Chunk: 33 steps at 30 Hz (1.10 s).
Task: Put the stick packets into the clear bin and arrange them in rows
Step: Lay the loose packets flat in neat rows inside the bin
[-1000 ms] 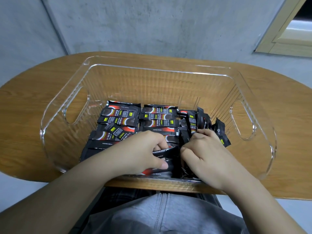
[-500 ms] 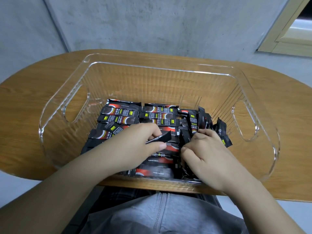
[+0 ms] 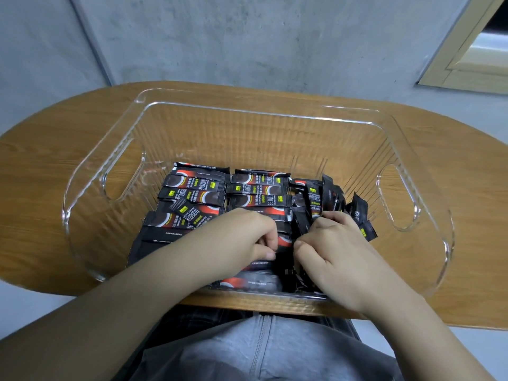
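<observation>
A clear bin [image 3: 248,110] with handle cut-outs stands on the wooden table. Black and red stick packets lie flat in it, in a left row [image 3: 192,188] and a middle row [image 3: 258,189]. One packet [image 3: 189,213] lies askew on the left row. More packets [image 3: 331,198] stand on edge, loose, at the right. My left hand [image 3: 242,237] is low over the middle row, with its thumb and curled fingertips pinching a packet there. My right hand [image 3: 338,251] curls its fingers into the upright packets and holds them together.
The oval wooden table [image 3: 49,166] reaches past the bin on both sides. Its near edge is at my lap. Behind it rise a grey concrete wall and a pale door frame [image 3: 467,64] at the top right.
My left hand lifted one packet above the middle row, then brought it down toward the near end of that row. My right hand stayed on the upright packets.
</observation>
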Each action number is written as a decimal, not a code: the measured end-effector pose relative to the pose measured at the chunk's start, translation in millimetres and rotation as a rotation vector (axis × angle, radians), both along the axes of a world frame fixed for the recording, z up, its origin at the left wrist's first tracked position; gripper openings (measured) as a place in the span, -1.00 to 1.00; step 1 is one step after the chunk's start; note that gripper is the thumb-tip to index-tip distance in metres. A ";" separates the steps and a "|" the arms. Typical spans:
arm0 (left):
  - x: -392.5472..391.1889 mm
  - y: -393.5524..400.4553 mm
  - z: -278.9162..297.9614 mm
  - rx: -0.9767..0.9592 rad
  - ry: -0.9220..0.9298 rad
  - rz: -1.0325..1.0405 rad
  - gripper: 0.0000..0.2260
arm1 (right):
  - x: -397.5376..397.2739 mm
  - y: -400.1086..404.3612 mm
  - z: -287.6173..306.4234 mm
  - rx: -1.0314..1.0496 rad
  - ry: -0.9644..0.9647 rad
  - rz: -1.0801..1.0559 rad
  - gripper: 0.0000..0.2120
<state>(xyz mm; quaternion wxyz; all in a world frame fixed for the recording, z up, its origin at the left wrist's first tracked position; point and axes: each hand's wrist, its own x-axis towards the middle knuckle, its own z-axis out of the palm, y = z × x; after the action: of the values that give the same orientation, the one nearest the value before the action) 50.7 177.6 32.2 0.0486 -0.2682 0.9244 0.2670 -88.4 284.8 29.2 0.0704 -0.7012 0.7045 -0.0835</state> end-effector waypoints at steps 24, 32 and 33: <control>32.8 -40.2 12.6 -0.399 0.003 0.008 -0.88 | -2.3 0.9 -3.8 -0.021 0.020 0.011 -0.51; 47.5 -56.5 15.5 -0.339 -0.282 -0.018 -0.61 | -1.3 0.7 -1.4 -0.013 0.038 0.022 -0.46; 46.0 -55.0 13.7 -0.337 -0.289 -0.033 -0.61 | -1.2 0.4 -1.3 -0.013 0.038 0.020 -0.45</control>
<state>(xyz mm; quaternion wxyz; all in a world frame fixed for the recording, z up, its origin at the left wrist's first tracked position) 96.8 122.6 45.9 0.1394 -0.2930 0.9435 0.0668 -89.5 285.3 27.9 0.0534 -0.7100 0.6982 -0.0743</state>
